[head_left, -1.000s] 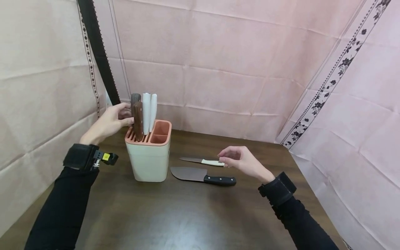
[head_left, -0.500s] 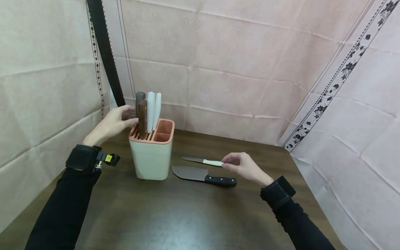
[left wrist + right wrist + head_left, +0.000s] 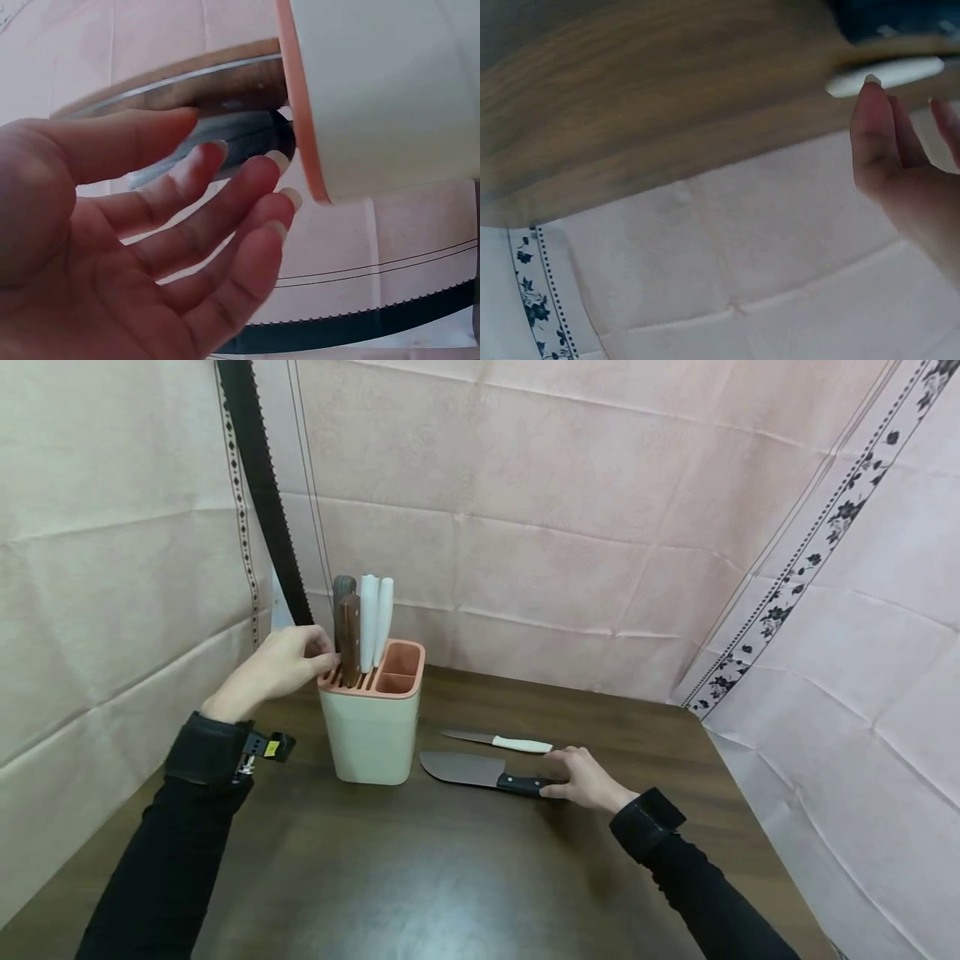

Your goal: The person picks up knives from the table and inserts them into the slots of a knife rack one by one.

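Arching over the rear of a black riveted handle, a person's right hand (image 3: pixel 592 779) has its thumb and fingers parted, the thumb low at the handle and the fingers set farther back. Whether skin meets the handle cannot be told. That handle belongs to a broad grey-bladed cleaver (image 3: pixel 465 768), lying flat on the dark brown wood-grain table (image 3: pixel 450 877) with its blade toward the left. Just behind it, roughly parallel, lies a slim knife with a white handle (image 3: pixel 521 744); the butt of this handle is near the fingers, and in the right wrist view a fingertip overlaps it, contact unclear.

At the left, the person's left hand (image 3: pixel 279 667) is loosely curved, with a gap between thumb and fingers, beside a pale green knife holder with a coral-pink slotted top (image 3: pixel 375 739). In the left wrist view the fingertips are close to the coral rim, and the thumb overlaps a brown wooden handle (image 3: pixel 350 639) and a dark grey handle (image 3: pixel 343 585); touch cannot be confirmed. Both handles rise from the slots, next to two smooth white handles (image 3: pixel 368 622).
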`<move>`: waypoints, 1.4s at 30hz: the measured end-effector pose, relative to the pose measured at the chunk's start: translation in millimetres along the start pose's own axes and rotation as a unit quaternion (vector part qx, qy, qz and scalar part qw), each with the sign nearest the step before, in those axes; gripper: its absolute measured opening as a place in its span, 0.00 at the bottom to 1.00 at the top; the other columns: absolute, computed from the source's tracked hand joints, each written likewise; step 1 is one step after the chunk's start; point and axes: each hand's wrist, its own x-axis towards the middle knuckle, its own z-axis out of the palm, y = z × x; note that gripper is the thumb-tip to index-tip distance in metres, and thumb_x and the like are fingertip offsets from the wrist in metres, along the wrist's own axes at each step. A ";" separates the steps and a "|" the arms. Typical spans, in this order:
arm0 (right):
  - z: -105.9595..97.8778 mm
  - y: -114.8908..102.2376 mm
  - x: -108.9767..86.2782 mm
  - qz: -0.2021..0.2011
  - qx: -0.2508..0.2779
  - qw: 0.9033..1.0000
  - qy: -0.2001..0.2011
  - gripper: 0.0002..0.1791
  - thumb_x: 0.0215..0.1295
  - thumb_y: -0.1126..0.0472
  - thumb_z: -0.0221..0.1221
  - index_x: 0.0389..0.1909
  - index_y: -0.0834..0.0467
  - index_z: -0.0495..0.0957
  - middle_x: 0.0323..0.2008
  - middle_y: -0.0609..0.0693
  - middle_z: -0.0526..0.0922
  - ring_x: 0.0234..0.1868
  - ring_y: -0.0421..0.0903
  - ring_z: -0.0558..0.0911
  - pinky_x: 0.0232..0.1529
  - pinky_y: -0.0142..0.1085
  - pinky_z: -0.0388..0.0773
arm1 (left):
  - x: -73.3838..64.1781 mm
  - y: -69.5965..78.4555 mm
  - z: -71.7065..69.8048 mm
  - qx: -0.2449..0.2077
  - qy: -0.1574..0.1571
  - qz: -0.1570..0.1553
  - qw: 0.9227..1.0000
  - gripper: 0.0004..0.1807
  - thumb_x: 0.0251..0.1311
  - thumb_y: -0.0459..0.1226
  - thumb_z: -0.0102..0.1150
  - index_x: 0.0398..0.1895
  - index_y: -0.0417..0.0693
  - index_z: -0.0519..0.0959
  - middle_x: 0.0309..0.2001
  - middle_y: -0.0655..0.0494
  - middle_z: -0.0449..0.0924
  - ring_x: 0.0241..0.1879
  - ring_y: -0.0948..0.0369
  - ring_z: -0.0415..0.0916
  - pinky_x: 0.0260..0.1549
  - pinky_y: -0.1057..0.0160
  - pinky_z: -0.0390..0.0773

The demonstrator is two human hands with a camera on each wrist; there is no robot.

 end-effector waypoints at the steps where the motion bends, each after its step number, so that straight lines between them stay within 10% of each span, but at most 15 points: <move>1: 2.6 2.7 1.1 -0.001 -0.007 1.000 -0.002 0.31 0.57 0.55 0.68 0.59 0.66 0.73 0.56 0.63 0.77 0.60 0.61 0.71 0.58 0.56 0.70 | -0.8 1.5 0.4 -0.001 -0.005 -0.004 1.000 0.11 0.70 0.39 0.49 0.40 0.38 0.74 0.36 0.42 0.80 0.34 0.54 0.73 0.31 0.62 0.69; 12: 16.1 21.0 10.2 -0.021 -0.028 0.999 -0.005 0.17 0.51 0.60 0.72 0.42 0.62 0.83 0.36 0.53 0.84 0.37 0.46 0.76 0.41 0.39 0.72 | -9.5 14.6 3.9 0.002 -0.051 -0.024 0.998 0.12 0.68 0.39 0.50 0.34 0.39 0.77 0.34 0.45 0.82 0.34 0.55 0.77 0.29 0.62 0.73; 23: 4.1 27.9 15.7 -0.036 0.000 0.999 -0.017 0.13 0.51 0.59 0.72 0.36 0.59 0.82 0.30 0.49 0.79 0.32 0.44 0.71 0.36 0.33 0.66 | -8.1 41.7 22.5 -0.053 -0.099 0.024 0.993 0.13 0.70 0.42 0.51 0.39 0.39 0.77 0.35 0.46 0.82 0.36 0.56 0.80 0.38 0.56 0.78; 42: -105.4 -8.1 8.1 -0.034 0.140 0.989 0.032 0.19 0.47 0.54 0.74 0.40 0.55 0.84 0.29 0.50 0.83 0.28 0.42 0.77 0.32 0.33 0.71 | 5.7 64.2 47.7 -0.063 -0.097 0.085 0.990 0.09 0.67 0.39 0.55 0.41 0.42 0.77 0.36 0.48 0.82 0.36 0.57 0.79 0.40 0.58 0.76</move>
